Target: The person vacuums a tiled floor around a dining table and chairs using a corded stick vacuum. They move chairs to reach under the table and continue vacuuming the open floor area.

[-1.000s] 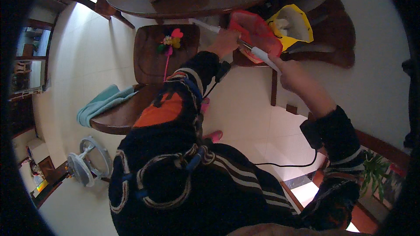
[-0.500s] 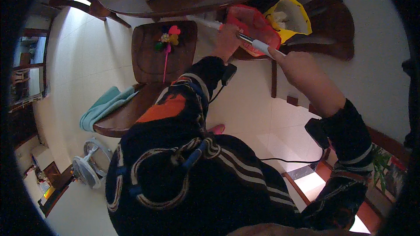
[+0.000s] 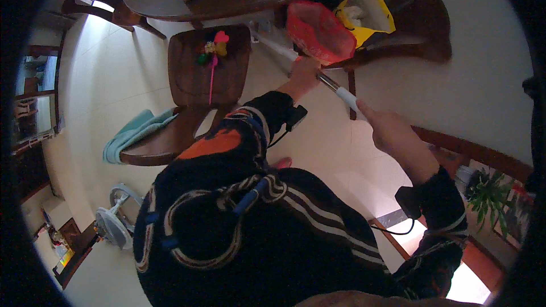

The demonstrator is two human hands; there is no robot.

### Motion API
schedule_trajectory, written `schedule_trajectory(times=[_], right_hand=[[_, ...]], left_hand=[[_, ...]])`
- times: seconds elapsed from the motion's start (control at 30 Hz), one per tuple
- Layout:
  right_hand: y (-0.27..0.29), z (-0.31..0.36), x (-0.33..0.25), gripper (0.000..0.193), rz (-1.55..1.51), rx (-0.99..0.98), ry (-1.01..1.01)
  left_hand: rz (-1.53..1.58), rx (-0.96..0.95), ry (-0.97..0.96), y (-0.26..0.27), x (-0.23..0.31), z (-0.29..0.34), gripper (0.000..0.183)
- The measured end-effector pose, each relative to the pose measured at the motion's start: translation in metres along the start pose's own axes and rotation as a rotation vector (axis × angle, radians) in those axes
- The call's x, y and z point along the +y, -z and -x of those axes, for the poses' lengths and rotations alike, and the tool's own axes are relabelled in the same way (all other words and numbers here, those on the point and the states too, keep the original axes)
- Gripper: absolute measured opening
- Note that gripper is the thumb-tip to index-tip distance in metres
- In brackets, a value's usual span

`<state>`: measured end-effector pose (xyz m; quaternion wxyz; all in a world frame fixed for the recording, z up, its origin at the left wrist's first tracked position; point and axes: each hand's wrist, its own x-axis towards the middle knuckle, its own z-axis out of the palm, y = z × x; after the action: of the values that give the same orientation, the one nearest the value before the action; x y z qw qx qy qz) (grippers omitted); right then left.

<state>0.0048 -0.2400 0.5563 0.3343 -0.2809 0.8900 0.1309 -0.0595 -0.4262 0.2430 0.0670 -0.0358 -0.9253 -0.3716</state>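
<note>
A white pole with a shiny metal section (image 3: 329, 82) runs slantwise between my hands. My left hand (image 3: 305, 74) is closed around its middle, in front of the chair with the bags. Lower and to the right, my right hand (image 3: 388, 132) grips the white end. Beyond my left hand the pole reaches up and left towards a pale, blurred far end whose kind I cannot make out. Just past my left hand, a red plastic bag (image 3: 318, 31) rests on a wooden chair, with a yellow bag (image 3: 369, 17) holding something whitish beside it.
A brown wooden chair (image 3: 187, 74) carries a colourful pinwheel-like toy (image 3: 213, 59), and a teal cloth (image 3: 136, 131) hangs over its back. The dark round table (image 3: 256, 0) stands ahead. A grey-white fan (image 3: 116, 224) is at lower left, a potted plant (image 3: 489, 193) at right.
Both hands have come down with the pole, my left hand shifting slightly right and nearer me. The pole now slopes more steeply, and the view has shifted a little.
</note>
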Motion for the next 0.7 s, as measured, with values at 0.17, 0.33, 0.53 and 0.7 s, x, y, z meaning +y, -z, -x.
schedule_trajectory(times=[0.17,0.33,0.53,0.7], right_hand=[[-0.042,0.039,-0.002,0.081,-0.094,-0.125,-0.074],[-0.08,0.072,-0.021,0.08,-0.178,-0.239,-0.133],[-0.123,0.115,-0.036,0.079,-0.37,-0.299,-0.175],[-0.171,0.161,-0.038,0.081,-0.723,-0.32,-0.243]], left_hand=[[-0.053,-0.063,-0.193,-0.027,0.012,0.041,0.011],[-0.045,-0.153,-0.315,-0.035,0.022,0.086,0.019],[-0.155,-0.455,-0.336,-0.042,0.046,0.131,0.014],[-0.154,-0.653,-0.47,-0.059,0.069,0.161,0.013]])
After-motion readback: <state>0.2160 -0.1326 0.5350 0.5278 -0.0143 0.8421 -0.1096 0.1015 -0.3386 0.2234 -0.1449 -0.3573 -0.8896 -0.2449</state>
